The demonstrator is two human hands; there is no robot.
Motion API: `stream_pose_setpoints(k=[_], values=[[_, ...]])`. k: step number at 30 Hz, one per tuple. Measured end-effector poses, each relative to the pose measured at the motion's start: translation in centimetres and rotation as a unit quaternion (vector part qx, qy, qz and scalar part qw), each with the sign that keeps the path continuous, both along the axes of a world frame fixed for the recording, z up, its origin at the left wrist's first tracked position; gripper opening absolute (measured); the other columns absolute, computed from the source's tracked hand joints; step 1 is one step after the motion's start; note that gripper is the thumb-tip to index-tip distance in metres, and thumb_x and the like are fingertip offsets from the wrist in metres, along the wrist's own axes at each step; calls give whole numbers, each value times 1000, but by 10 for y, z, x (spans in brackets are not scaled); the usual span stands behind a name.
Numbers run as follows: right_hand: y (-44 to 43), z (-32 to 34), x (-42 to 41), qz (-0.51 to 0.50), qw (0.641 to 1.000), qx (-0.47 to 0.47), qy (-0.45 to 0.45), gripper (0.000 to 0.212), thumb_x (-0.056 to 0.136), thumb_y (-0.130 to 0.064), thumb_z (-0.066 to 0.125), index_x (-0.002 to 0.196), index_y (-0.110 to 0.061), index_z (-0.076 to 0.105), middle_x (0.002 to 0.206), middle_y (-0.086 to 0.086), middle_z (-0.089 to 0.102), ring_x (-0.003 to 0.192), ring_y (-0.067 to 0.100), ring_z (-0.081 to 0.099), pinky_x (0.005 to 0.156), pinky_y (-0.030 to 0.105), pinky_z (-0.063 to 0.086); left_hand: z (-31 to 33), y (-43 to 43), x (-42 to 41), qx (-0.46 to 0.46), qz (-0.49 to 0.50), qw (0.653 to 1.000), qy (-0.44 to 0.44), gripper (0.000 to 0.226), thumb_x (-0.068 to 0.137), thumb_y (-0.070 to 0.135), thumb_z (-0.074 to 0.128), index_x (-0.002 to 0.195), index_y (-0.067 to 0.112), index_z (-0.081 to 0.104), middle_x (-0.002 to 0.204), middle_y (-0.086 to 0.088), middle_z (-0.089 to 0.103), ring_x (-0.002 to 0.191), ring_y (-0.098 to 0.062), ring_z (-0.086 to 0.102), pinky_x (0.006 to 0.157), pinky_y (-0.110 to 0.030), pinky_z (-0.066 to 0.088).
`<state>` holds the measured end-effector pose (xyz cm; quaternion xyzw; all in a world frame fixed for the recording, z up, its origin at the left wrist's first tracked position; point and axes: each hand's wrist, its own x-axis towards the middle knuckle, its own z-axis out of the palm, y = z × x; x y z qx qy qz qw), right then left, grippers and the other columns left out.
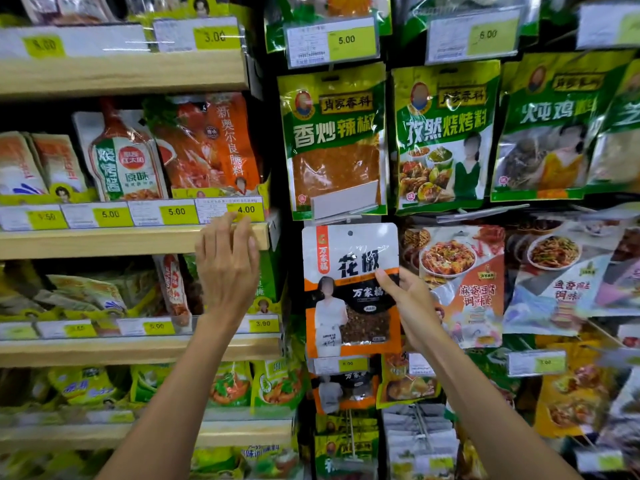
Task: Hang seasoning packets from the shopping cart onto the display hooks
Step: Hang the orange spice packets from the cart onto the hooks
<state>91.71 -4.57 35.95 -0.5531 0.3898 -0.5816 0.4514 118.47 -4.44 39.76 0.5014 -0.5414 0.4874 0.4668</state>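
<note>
The pepper packet (349, 271) sits just below the chili packet (334, 140), right of the shelf (121, 241) end, left of the tofu-seasoning packet (464, 285).

Left hand (227, 261) raised, fingers straight, right hand (410, 306) gripping seasoning packet (349, 265), both forearms outstretched

Visible body parts: left forearm (180, 386), right forearm (485, 403), both bare from wrist to lower frame edge, slender. Also left hand (227, 268), right hand (412, 303), both bare. Fingers long; knuckle creases visible on back of left hand. Nails short, plain (where visible, chiefly thumbs).
</note>
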Motion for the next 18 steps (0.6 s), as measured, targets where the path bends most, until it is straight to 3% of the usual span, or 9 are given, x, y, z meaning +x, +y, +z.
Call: stream_pose_setpoints(k=[6,11,16,18], values=[[-8,5,5,-15,1000,6,-3,21,92,-28,61,89,-8,67,99,7,73,99,17,67,91,36,52,-2,-5,1,-12,-35,999,4,25,97,15,41,114,4,55,116,-20,59,109,-30,46,95,-42,35],[-16,4,12,-42,999,18,7,26,94,-25,59,95,1,64,103,16,70,102,24,65,95,41,50,-2,-3,3,-13,-52,999,1,27,97,16,41,115,3,56,116,-21,59,110,-30,46,96,-44,36],[-36,12,24,-82,996,19,25,19,94,-24,59,81,-10,61,99,17,69,100,28,64,90,40,49,-1,-2,3,-5,-58,998,-4,27,97,16,41,115,3,56,115,-20,59,110,-29,46,96,-44,37],[-49,14,28,-94,995,30,34,20,94,-26,58,85,-9,62,101,16,68,101,30,63,89,40,48,-1,-2,4,-2,-63,998,-5,26,97,15,42,115,3,56,116,-20,59,110,-29,46,97,-44,37]])
